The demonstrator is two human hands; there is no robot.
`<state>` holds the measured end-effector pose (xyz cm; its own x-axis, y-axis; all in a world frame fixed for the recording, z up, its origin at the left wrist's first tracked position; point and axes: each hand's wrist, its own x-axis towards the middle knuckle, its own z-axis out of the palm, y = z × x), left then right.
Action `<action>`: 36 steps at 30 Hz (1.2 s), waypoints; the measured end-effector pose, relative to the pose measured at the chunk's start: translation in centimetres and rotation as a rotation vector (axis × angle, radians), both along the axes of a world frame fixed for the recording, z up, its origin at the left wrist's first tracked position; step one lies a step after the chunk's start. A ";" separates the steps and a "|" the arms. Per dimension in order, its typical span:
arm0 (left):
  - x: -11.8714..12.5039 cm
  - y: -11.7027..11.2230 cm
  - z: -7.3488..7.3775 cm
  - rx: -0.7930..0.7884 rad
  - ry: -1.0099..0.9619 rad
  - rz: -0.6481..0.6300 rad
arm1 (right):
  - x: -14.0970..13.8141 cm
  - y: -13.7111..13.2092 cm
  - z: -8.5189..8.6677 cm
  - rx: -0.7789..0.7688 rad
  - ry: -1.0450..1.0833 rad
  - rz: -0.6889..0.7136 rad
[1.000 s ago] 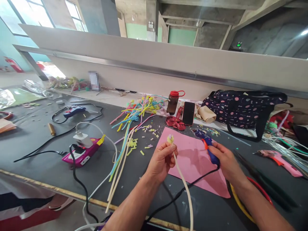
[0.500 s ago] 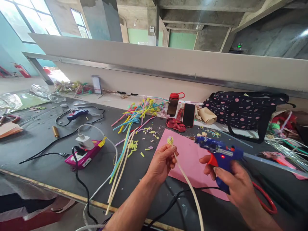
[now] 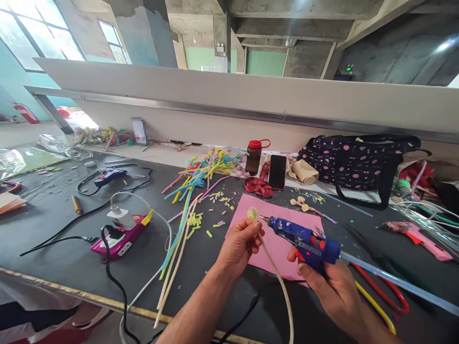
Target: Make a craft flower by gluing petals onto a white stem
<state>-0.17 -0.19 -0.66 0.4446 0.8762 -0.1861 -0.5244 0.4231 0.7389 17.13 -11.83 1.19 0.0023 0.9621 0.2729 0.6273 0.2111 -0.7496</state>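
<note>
Between thumb and fingers, my left hand (image 3: pixel 242 243) pinches a long cream fuzzy stem (image 3: pixel 278 277) just below its top. A small yellow and lilac flower bud (image 3: pixel 252 213) sits at that top end, and the stem curves down toward me. My right hand (image 3: pixel 330 286) is wrapped round the handle of a blue glue gun (image 3: pixel 297 239), fingers at its orange trigger. The gun's nozzle points left, close beside the bud; I cannot tell whether they touch. A clear glue stick (image 3: pixel 394 279) runs out of the gun's back. Under both hands lies a pink sheet (image 3: pixel 283 210).
Fuzzy stems (image 3: pixel 211 167) and cut yellow bits (image 3: pixel 195 220) lie left of the sheet. A magenta power strip (image 3: pixel 120 241) with cables stands farther left. Behind are a bottle (image 3: pixel 253 157), a phone (image 3: pixel 277 172) and a patterned bag (image 3: pixel 355 162). Red-handled scissors (image 3: pixel 398 296) and a pink glue gun (image 3: pixel 419 239) lie right.
My right hand has brought the glue gun left and turned it, so its nozzle is now near the bud. My left hand keeps its pinch on the stem. The view has shifted slightly.
</note>
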 end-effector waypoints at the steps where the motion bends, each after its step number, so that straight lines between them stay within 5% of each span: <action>1: 0.0 0.0 0.0 0.000 0.004 0.001 | 0.0 0.0 -0.2 0.010 -0.003 0.002; 13: 0.1 -0.2 0.1 0.000 0.007 -0.011 | 0.3 0.7 -1.7 0.042 -0.045 -0.033; 36: 0.1 -0.2 0.4 -0.018 0.037 -0.018 | 0.0 0.9 -1.2 0.029 -0.068 0.031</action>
